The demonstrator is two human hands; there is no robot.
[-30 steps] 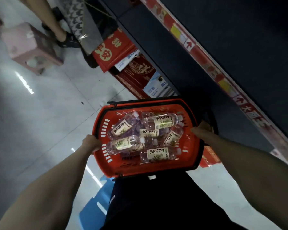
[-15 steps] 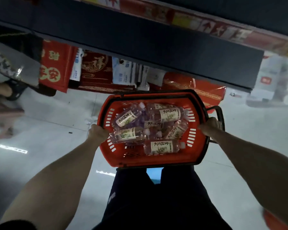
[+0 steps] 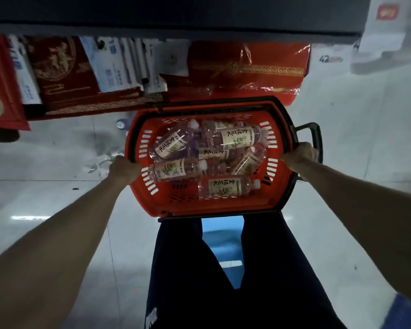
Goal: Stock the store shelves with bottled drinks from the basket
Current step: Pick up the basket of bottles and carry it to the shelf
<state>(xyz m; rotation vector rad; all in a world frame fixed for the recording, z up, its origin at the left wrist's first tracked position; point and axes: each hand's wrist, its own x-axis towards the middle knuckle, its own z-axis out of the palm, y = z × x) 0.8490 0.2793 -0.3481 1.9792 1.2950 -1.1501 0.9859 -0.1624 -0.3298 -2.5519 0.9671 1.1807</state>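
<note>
Shop floor (image 3: 57, 162) | basket (image 3: 176, 206) of bottles (image 3: 226, 187) | hands (image 3: 125, 168) (image 3: 299, 155) grip its opposite sides

One basket (image 3: 185, 206), at least six bottles (image 3: 226, 187), and two hands (image 3: 125, 168) (image 3: 300, 156).

L hand (image 3: 125, 168) & R hand (image 3: 299, 155) fingers hidden under basket (image 3: 214, 206) rim; lower bottles (image 3: 212, 153) buried.

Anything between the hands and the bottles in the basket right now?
Nothing visible covers the bottles: the basket is open on top. But the left hand and right hand both grip its rim, so neither is free to reach in.
</note>
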